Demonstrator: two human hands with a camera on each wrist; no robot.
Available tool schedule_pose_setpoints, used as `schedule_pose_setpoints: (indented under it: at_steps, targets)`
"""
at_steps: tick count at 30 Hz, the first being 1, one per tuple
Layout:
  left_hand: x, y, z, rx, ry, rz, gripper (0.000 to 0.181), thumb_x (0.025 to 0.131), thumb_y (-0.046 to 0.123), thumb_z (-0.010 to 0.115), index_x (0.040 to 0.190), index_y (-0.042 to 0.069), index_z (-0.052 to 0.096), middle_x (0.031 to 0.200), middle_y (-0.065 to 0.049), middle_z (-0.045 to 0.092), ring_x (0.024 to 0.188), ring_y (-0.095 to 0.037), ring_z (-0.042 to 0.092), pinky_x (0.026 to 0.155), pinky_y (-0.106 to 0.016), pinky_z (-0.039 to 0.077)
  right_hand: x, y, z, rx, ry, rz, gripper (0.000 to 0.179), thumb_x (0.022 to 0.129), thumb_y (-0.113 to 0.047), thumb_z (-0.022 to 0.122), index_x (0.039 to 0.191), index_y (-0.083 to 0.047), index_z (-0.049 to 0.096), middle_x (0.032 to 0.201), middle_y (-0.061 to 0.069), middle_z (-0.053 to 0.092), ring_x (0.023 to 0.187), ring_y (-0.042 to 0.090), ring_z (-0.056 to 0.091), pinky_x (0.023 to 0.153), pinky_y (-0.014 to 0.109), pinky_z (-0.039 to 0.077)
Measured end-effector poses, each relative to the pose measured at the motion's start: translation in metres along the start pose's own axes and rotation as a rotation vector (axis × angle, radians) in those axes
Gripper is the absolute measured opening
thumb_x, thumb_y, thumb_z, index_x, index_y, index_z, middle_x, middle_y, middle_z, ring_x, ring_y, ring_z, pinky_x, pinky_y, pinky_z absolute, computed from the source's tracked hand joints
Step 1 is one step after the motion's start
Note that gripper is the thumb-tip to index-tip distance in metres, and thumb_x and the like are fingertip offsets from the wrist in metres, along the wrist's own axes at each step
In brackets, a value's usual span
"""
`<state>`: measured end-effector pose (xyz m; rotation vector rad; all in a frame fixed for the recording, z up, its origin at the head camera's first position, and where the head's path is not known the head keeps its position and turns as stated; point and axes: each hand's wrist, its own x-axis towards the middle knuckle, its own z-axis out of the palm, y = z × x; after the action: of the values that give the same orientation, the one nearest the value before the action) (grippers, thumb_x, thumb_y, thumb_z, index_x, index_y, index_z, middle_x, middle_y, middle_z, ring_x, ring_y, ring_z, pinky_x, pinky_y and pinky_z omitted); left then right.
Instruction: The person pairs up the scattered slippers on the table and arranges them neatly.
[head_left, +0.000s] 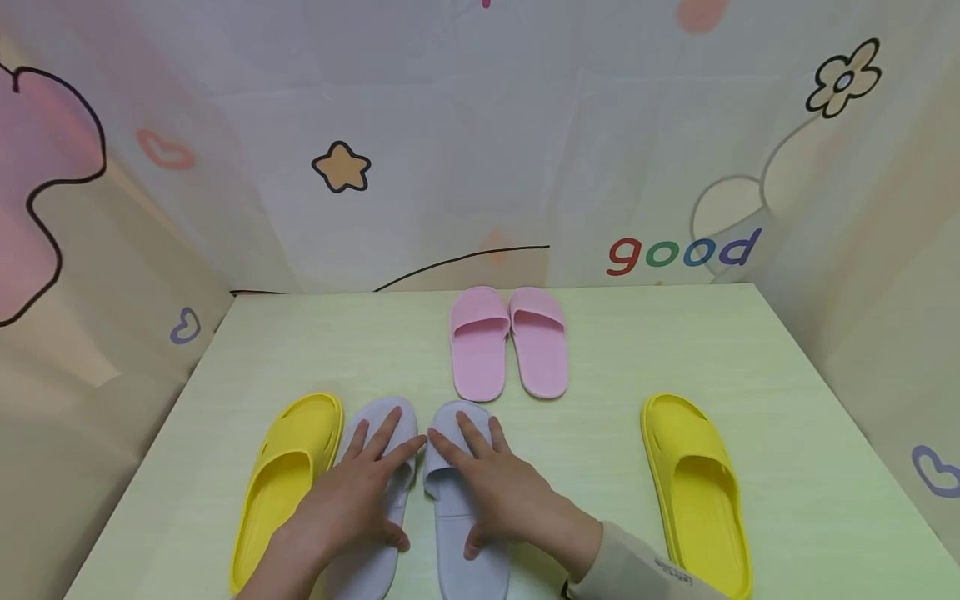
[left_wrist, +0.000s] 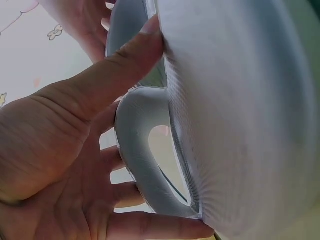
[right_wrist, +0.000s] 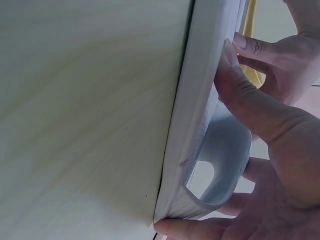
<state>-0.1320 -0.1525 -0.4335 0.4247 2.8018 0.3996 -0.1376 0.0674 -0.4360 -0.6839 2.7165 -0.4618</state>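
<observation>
A pair of light grey slippers lies side by side at the near middle of the table, toes pointing away. My left hand [head_left: 354, 498] rests with spread fingers over the strap of the left grey slipper [head_left: 365, 577]. Over the right grey slipper [head_left: 467, 575] lies my right hand [head_left: 513, 493], its fingers also fanned across the strap. Both thumbs reach back toward the footbeds. In the left wrist view, the thumb touches the sole edge of the left slipper [left_wrist: 240, 110] while the fingers lie along its strap. The right wrist view has a similar hold on the right slipper's side [right_wrist: 192, 100].
A left yellow slipper [head_left: 276, 500] lies right beside the left grey one. Its mate, another yellow slipper [head_left: 705, 508], is far off to the right. Two pink slippers [head_left: 480, 367] stand together near the back edge. A printed curtain [head_left: 465, 167] hangs behind the table [head_left: 600, 467].
</observation>
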Motion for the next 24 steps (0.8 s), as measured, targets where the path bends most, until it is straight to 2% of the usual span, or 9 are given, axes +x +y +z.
schedule_pose_setpoints:
  at_steps: [4,9,18,24]
  targets:
    - [-0.001,-0.002,0.001,-0.008,-0.005,-0.002,0.129,0.053,0.047,0.102,0.162,0.030,0.036,0.176,-0.002,0.012,0.157,-0.052,0.017,0.107,-0.070,0.044,0.001,-0.002,0.000,0.003,-0.003,0.002,0.142,0.048,-0.035,0.106,0.164,-0.040,0.024,0.175,0.010,0.017,0.154,0.057,0.020,0.082,0.058,0.062]
    - [-0.001,-0.004,0.003,-0.026,-0.005,0.001,0.130,0.053,0.046,0.103,0.163,0.031,0.034,0.176,-0.001,0.012,0.158,-0.050,0.015,0.111,-0.070,0.040,0.004,-0.005,0.000,0.007,-0.011,0.003,0.144,0.048,-0.035,0.106,0.164,-0.043,0.022,0.175,0.008,0.016,0.155,0.055,0.018,0.079,0.057,0.062]
    - [-0.004,-0.005,0.003,0.005,0.021,0.012,0.133,0.052,0.049,0.102,0.163,0.029,0.033,0.176,-0.003,0.013,0.157,-0.051,0.017,0.108,-0.068,0.045,0.008,-0.011,0.001,0.009,-0.018,0.009,0.145,0.049,-0.035,0.105,0.165,-0.043,0.018,0.176,0.008,0.013,0.155,0.056,0.017,0.080,0.056,0.062]
    - [-0.005,-0.004,0.000,0.011,0.023,-0.006,0.133,0.052,0.053,0.100,0.164,0.029,0.032,0.176,-0.003,0.014,0.157,-0.051,0.018,0.108,-0.066,0.045,0.010,-0.013,0.005,-0.010,-0.009,0.001,0.147,0.049,-0.036,0.106,0.166,-0.042,0.016,0.176,0.010,0.013,0.154,0.057,0.019,0.080,0.053,0.063]
